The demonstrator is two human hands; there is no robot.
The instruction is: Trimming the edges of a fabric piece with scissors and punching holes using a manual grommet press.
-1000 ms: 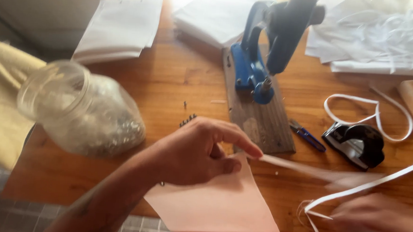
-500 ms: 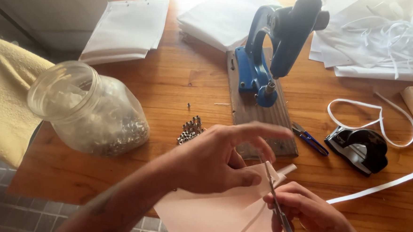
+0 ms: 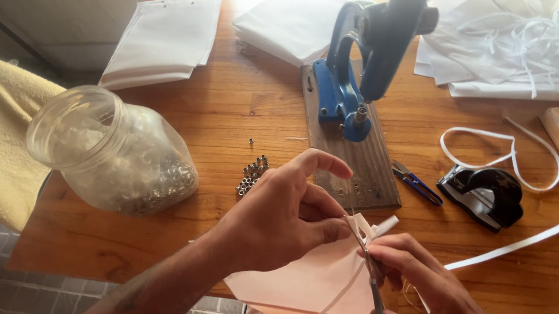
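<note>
My left hand (image 3: 282, 218) pinches the upper corner of a pale pink fabric piece (image 3: 308, 284) at the table's near edge, with a white strap end (image 3: 385, 225) sticking out past the corner. My right hand (image 3: 423, 282) grips a thin metal tool (image 3: 372, 280), possibly small scissors, whose tip sits at that corner beside my left thumb. A white strap (image 3: 510, 249) runs from the fabric off to the right.
A blue hand press (image 3: 367, 59) on a wooden board (image 3: 349, 160) stands behind my hands. A tipped glass jar of eyelets (image 3: 117, 158) lies left, loose eyelets (image 3: 252, 174) beside it. Blue snips (image 3: 418, 183), a black punch (image 3: 484, 196) and white fabric stacks (image 3: 164, 39) lie around.
My right hand came in from the right with the metal tool and now meets the fabric corner. My left hand shifted its pinch to that corner.
</note>
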